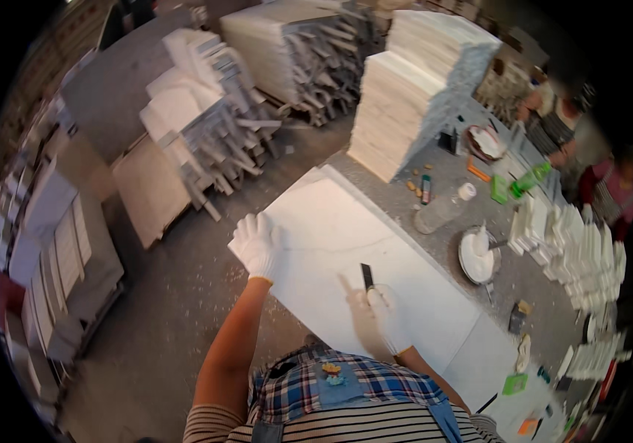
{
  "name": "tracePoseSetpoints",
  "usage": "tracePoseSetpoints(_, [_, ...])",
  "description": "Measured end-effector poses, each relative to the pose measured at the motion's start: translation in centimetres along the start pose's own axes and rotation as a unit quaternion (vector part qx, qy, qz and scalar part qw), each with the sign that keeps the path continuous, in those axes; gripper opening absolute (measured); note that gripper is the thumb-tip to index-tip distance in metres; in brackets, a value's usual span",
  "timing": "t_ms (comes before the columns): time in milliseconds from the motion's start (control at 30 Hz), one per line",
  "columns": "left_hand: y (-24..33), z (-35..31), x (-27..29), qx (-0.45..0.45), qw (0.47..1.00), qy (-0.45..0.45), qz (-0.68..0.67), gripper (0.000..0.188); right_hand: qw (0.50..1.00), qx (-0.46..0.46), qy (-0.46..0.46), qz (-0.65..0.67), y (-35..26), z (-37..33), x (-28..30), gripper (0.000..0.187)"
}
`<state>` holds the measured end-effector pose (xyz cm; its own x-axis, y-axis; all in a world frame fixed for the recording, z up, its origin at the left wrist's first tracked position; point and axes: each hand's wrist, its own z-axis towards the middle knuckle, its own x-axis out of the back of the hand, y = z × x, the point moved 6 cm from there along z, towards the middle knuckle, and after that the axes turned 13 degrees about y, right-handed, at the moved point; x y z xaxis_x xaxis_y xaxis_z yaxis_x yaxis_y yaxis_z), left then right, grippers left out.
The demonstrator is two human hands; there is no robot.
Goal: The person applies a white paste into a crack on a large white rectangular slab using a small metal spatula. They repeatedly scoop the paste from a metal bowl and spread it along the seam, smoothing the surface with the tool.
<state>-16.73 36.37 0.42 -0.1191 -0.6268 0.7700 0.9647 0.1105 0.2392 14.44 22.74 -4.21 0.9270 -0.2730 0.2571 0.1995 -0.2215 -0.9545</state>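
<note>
A white stone slab (313, 229) with a faint crack-like line across it lies before me on the grey workbench. My left hand (256, 247), in a white knit glove, rests on the slab's left edge with its fingers spread flat. Over the slab's middle, my right hand (384, 317), gloved likewise, is closed round a scraper with a flat dark blade (367, 276). The blade points away from me, and the hand casts a shadow on the slab. The scraper's handle is hidden in the glove.
A tall stack of white slabs (398, 100) stands at the bench's far end. On the right are a clear bottle (438, 214), a bowl of white paste (477, 258), a green bottle (531, 179) and stacked white pieces (571, 251). Two people work beyond. Slab piles (73, 258) line the left.
</note>
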Motion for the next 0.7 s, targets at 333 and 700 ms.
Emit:
tracePoseSetpoints(333, [-1.2,-0.5,-0.4,0.016,1.0,0.001,0.014,0.047,0.982,0.12,0.015,-0.143,-3.7,3.6,0.2,0.032])
tracePoseSetpoints(700, [-0.7,0.1,-0.2,-0.004,0.999,0.004,0.033,0.053,0.962,0.227,0.016,-0.152,-8.0,12.7,-6.3,0.03])
